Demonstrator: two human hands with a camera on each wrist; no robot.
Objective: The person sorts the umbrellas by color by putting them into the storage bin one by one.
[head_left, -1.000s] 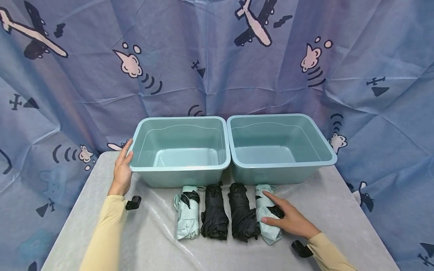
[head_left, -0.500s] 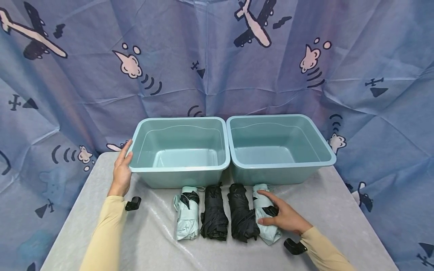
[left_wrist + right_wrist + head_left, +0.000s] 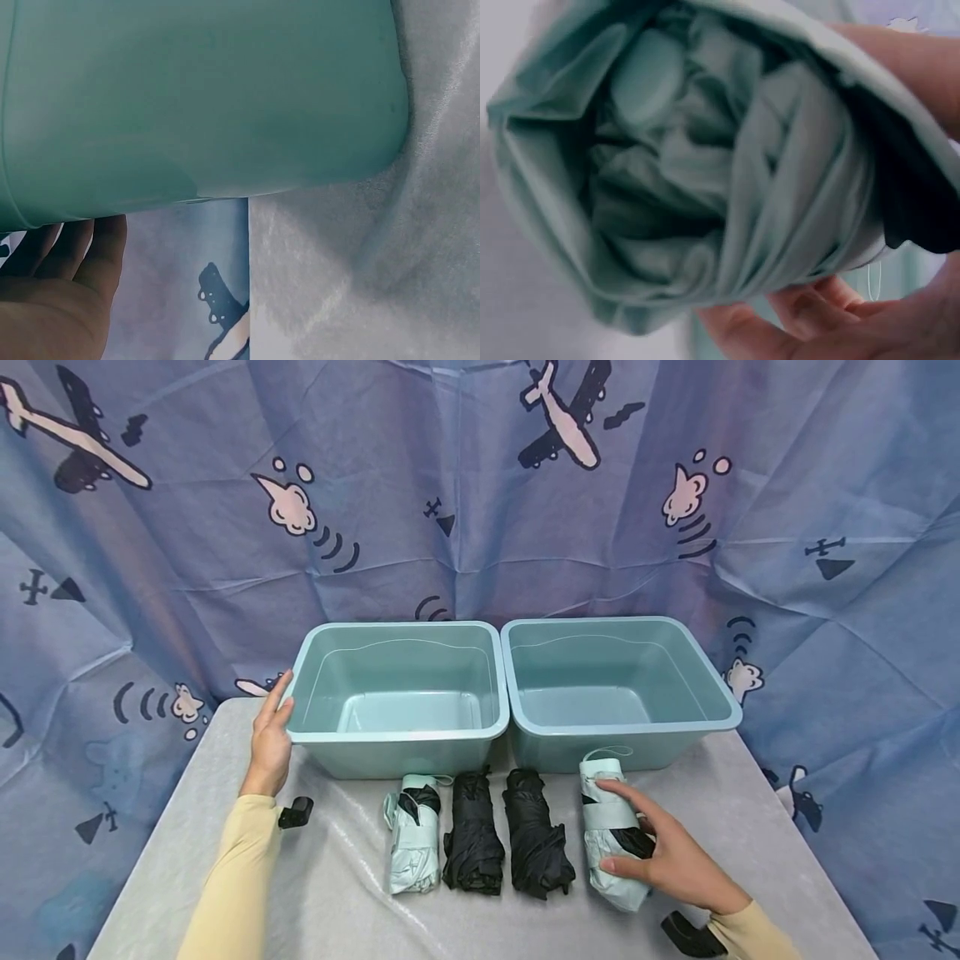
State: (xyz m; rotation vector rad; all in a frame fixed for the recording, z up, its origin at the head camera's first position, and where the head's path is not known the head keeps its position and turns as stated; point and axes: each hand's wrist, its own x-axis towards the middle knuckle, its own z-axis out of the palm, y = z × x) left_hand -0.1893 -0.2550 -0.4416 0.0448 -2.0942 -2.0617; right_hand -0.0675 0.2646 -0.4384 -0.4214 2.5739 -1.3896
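Note:
My right hand (image 3: 675, 858) grips a mint-green folded umbrella (image 3: 609, 816), thumb on the near side and fingers across the far part. A wrist loop sticks up from its far end. In the right wrist view the bunched cloth end of the umbrella (image 3: 682, 165) fills the picture, fingers wrapped beneath it. My left hand (image 3: 270, 743) rests with extended fingers against the left side of the left mint plastic bin (image 3: 397, 737). From the left wrist, these fingers (image 3: 105, 251) show along the edge of the bin wall (image 3: 210, 97).
Left of the held umbrella lie two black folded umbrellas (image 3: 474, 835) and another mint folded umbrella (image 3: 415, 835), side by side on the grey-white tablecloth (image 3: 337, 902). A second mint bin (image 3: 622, 728) stands beside the first. A blue printed curtain (image 3: 480, 485) hangs behind the table.
My right hand has closed round the rightmost mint umbrella and shifted it right, away from the black one, after a small move left. My left hand has stayed at the bin.

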